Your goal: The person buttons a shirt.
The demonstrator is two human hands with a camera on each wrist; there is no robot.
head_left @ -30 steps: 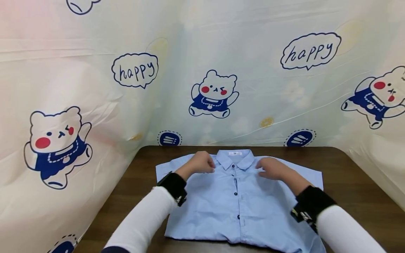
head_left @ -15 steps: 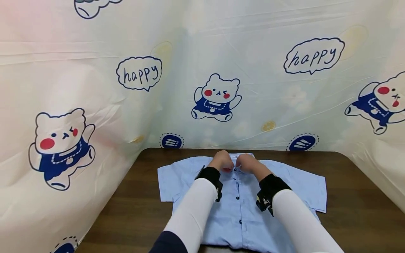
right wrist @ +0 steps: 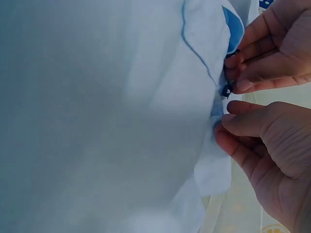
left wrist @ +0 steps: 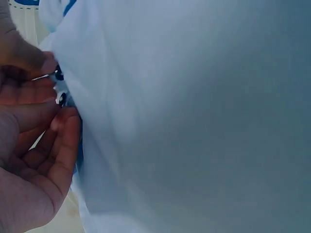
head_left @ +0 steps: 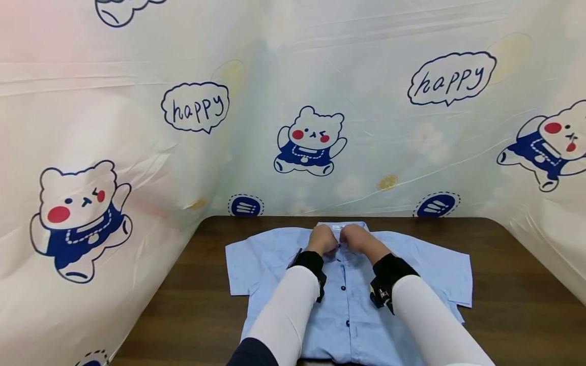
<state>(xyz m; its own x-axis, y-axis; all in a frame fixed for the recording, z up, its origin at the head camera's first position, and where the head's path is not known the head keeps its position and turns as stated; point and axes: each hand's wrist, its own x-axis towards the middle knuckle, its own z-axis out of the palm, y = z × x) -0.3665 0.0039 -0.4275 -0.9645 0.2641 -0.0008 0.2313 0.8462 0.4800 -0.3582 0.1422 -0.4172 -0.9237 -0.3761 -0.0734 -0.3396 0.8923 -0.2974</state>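
A light blue short-sleeved shirt (head_left: 329, 325) lies front up with dark buttons down its middle. Both hands meet just below the collar (head_left: 361, 224), which they partly cover. My left hand (head_left: 322, 240) pinches the shirt front beside a dark button (right wrist: 227, 91), thumb against the fingers. Close by on the right, my right hand (head_left: 357, 238) pinches the cloth edge between thumb and forefinger, as the right wrist view shows. Lower on the front, another button (head_left: 343, 288) lies between the forearms. Pale blue cloth fills most of both wrist views.
The shirt rests on a dark brown wooden table (head_left: 183, 315) with rounded far corners. Behind and at the sides hangs a pale curtain (head_left: 375, 117) printed with cartoon bears and "happy" bubbles. The left sleeve (head_left: 240, 269) and right sleeve (head_left: 455, 277) of the shirt spread outward.
Both hands have moved inward from the two sides of the collar to the buttons below it and taken hold of the cloth. In the last half second they have shifted only slightly.
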